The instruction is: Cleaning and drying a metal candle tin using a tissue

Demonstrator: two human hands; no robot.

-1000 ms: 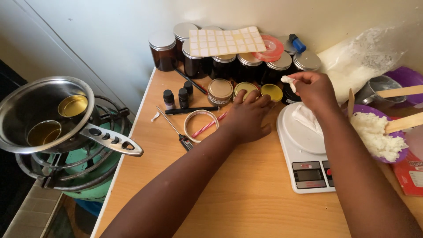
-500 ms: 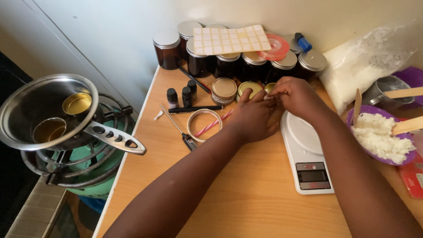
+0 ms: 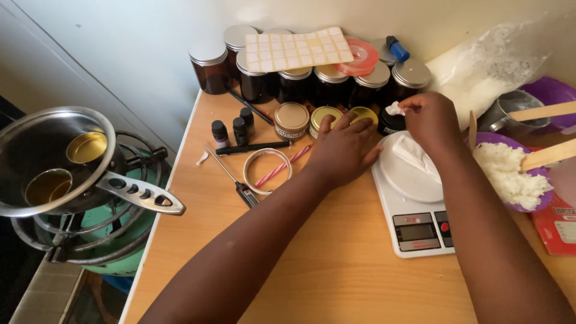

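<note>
Wooden table [image 3: 336, 270] (cluttered) against perhaps cream wall [image 3: 150, 36].

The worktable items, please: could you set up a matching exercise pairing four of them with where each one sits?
Things:
1. sticker sheet
2. kitchen scale
3. saucepan
4. probe thermometer

Places:
A. on the gas burner, left of the table
B. on top of the amber jars' lids
C. flat on the table beside the tape roll
D. under the person's right forearm

Pairs: 1-B, 2-D, 3-A, 4-C
</note>
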